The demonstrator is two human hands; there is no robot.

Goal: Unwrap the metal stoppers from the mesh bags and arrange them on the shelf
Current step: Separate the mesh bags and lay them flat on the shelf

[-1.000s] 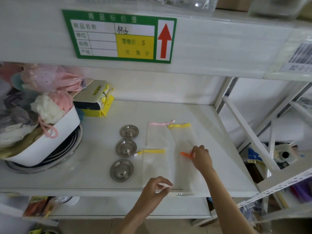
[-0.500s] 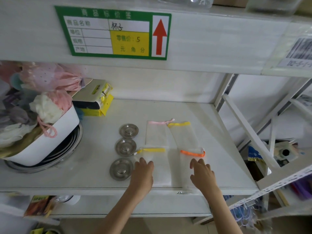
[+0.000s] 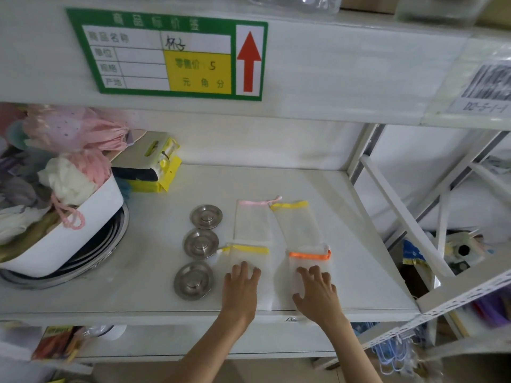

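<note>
Three round metal stoppers stand in a column on the white shelf [image 3: 359,272]: a far stopper [image 3: 206,217], a middle stopper [image 3: 201,243] and a near stopper [image 3: 193,281]. To their right several flat, empty white mesh bags lie in two rows: a pink-trimmed bag [image 3: 253,221], a yellow-trimmed bag [image 3: 297,222], a near yellow-trimmed bag [image 3: 246,257] and an orange-trimmed bag [image 3: 309,261]. My left hand [image 3: 242,288] lies flat on the near yellow-trimmed bag. My right hand [image 3: 316,293] rests flat on the orange-trimmed bag. Neither hand holds anything.
A white tub [image 3: 83,228] full of soft fabric pouches sits on stacked metal basins [image 3: 105,258] at the left. A yellow and black package [image 3: 154,170] lies at the back. A green price label [image 3: 166,53] hangs on the upper shelf edge. White rack struts [image 3: 401,208] stand at the right.
My right hand laid the orange-trimmed bag down flat and moved to its near part. My left hand came forward from the shelf edge onto the near yellow-trimmed bag.
</note>
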